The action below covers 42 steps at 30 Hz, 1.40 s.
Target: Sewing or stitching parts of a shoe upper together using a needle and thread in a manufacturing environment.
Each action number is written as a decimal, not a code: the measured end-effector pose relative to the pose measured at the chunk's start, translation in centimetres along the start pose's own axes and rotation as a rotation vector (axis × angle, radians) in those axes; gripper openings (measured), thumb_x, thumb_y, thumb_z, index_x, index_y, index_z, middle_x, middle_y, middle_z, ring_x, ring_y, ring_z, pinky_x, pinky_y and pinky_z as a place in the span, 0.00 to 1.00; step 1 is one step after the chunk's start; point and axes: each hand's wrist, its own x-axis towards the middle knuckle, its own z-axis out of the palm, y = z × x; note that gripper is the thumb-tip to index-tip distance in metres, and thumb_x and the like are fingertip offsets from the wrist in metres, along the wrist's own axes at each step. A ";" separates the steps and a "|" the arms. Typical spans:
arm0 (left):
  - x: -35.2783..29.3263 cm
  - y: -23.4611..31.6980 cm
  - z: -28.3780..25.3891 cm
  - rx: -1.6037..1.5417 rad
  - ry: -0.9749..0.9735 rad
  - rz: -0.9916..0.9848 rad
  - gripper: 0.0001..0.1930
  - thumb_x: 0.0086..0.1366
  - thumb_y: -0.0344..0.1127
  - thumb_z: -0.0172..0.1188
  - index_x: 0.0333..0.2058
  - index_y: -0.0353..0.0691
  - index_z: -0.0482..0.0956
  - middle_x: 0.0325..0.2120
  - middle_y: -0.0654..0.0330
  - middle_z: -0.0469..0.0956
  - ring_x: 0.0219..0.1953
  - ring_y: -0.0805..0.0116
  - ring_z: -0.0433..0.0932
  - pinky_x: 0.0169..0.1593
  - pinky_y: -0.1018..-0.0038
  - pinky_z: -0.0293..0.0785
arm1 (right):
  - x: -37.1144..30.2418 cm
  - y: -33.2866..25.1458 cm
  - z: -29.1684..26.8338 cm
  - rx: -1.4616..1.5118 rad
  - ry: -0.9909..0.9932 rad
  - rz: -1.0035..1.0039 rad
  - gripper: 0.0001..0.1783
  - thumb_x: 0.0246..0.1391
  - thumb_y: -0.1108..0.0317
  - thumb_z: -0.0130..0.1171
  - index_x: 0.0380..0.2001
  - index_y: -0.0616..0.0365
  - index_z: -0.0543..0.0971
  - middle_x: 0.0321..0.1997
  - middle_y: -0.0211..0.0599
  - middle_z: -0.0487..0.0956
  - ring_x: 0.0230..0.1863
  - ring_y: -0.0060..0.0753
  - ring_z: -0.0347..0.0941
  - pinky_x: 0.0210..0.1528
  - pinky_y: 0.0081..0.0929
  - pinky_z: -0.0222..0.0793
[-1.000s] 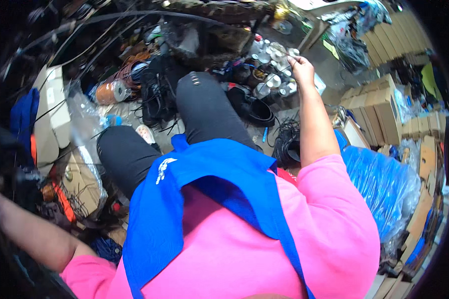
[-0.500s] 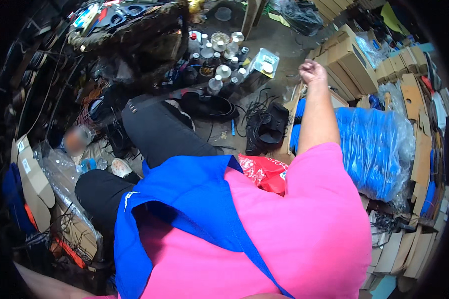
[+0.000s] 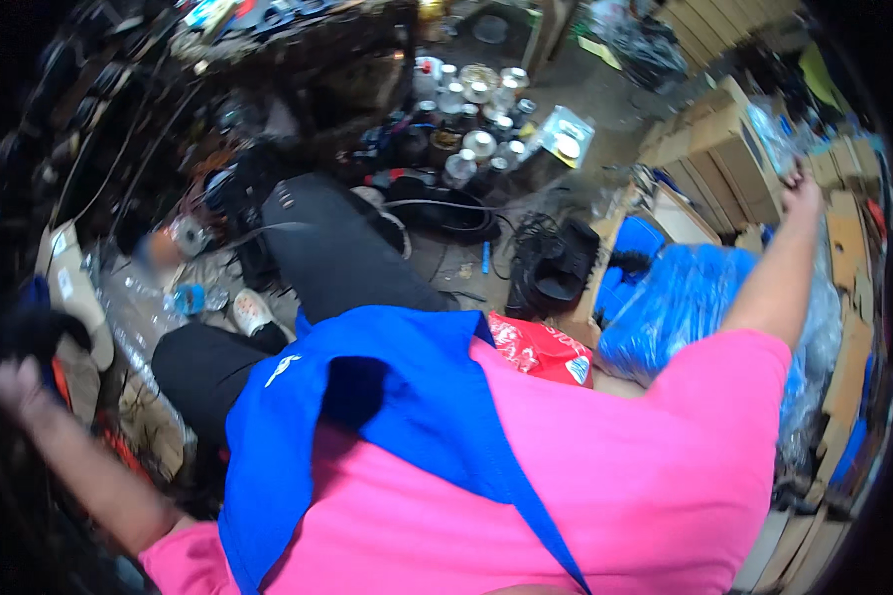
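Note:
My right arm stretches far out to the right. My right hand (image 3: 802,196) is closed in a fist or pinch beside the stacked cardboard boxes (image 3: 714,149), and whatever it may hold is too small to make out. At the far left, my left hand (image 3: 20,387) is smeared by motion and looks closed. A dark, blurred thing (image 3: 40,332) is right against its fingers; its kind does not show. Between my hands a thin pale strand (image 3: 278,227) crosses over my dark-trousered knee. Beyond the knee lies a black shoe-like item (image 3: 442,210).
Several bottles and jars (image 3: 476,124) stand on the floor ahead. Blue bundles in clear plastic (image 3: 670,302) lie at the right, near a red plastic bag (image 3: 541,347) and a black boot-like thing (image 3: 556,268). A cluttered tabletop (image 3: 258,25) is at the far left.
My right hand has swung further out to the right. My left hand has come into view at the left with a dark thing against it. The whole view has shifted slightly.

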 end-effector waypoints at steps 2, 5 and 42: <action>-6.3 -4.1 2.9 0.098 0.004 -0.067 0.11 0.59 0.33 0.55 0.40 0.39 0.75 0.37 0.60 0.76 0.40 0.70 0.73 0.45 0.73 0.69 | -0.1 -1.0 2.5 -0.126 -0.054 -0.168 0.12 0.61 0.64 0.44 0.41 0.54 0.75 0.27 0.23 0.72 0.24 0.16 0.61 0.24 0.15 0.55; -16.0 -11.1 5.3 0.248 -0.200 -0.160 0.04 0.58 0.32 0.59 0.33 0.41 0.76 0.30 0.66 0.76 0.30 0.81 0.71 0.34 0.83 0.67 | -4.6 1.3 9.1 -0.286 -0.228 -0.334 0.11 0.60 0.66 0.46 0.43 0.53 0.74 0.35 0.24 0.76 0.28 0.14 0.66 0.27 0.15 0.58; -20.0 -14.9 0.9 0.361 -0.763 -0.606 0.24 0.59 0.34 0.58 0.52 0.35 0.61 0.33 0.59 0.76 0.37 0.76 0.71 0.43 0.78 0.66 | -52.0 21.3 33.7 -0.652 -1.839 0.100 0.16 0.45 0.63 0.65 0.16 0.55 0.67 0.16 0.17 0.66 0.21 0.10 0.58 0.24 0.13 0.54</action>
